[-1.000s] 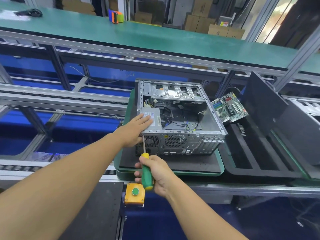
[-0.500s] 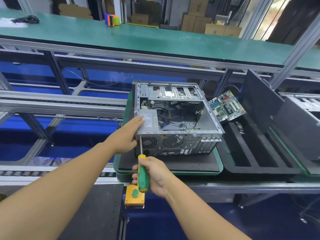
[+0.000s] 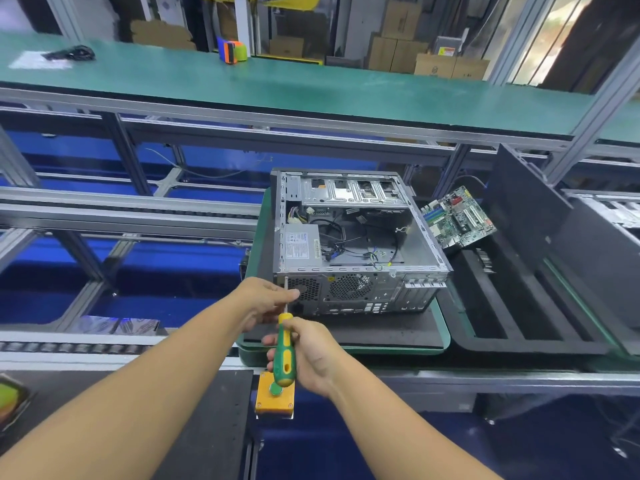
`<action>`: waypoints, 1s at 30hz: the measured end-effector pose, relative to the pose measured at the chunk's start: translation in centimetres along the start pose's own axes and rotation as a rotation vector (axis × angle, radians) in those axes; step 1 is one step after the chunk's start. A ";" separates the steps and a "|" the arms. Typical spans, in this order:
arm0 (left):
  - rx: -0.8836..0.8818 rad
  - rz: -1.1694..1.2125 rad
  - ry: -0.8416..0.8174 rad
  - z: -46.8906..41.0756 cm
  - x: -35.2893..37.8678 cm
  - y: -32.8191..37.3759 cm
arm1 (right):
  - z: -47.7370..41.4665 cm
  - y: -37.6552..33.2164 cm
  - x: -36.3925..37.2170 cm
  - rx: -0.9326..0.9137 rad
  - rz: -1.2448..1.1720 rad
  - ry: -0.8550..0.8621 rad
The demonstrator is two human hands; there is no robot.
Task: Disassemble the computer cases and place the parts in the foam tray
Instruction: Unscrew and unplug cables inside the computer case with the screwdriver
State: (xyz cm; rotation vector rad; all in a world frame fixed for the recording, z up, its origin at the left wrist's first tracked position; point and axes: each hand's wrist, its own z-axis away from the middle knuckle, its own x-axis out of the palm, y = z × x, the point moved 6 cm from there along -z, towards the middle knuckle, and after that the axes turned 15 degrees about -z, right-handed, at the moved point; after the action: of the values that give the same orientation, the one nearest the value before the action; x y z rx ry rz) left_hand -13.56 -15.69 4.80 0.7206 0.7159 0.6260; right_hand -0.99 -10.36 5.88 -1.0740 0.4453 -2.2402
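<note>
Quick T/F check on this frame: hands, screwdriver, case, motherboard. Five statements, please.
1. The right hand grips the screwdriver by its handle. True.
2. The power supply sits inside the case. True.
3. The case is closed. False: its upper side is open and the cables show.
4. The motherboard is mounted in the case. False: it lies outside, right of the case, at the far end of the foam tray.
5. The left hand lies flat on top of the case. False: its fingers are curled at the screwdriver's shaft, by the case's rear panel.
</note>
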 end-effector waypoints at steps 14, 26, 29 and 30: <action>-0.059 0.174 -0.157 0.7 0.4 0.2 | 0.4 0.7 -2.2 -0.043 0.200 -0.049; -0.068 0.276 -0.118 1.0 0.1 0.0 | 0.2 0.8 -1.6 -0.022 -0.026 0.004; -0.079 0.329 -0.118 0.9 0.4 0.4 | -0.4 1.0 -2.0 -0.075 -0.055 0.025; -0.081 0.354 -0.098 0.7 0.5 0.6 | -0.6 1.0 -2.2 -0.084 -0.060 0.042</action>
State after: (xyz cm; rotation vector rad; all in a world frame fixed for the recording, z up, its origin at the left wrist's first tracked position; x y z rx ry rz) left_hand -12.88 -15.27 5.49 0.8044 0.4720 0.9300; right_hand 0.01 -9.70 3.71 -1.0982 0.5359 -2.3186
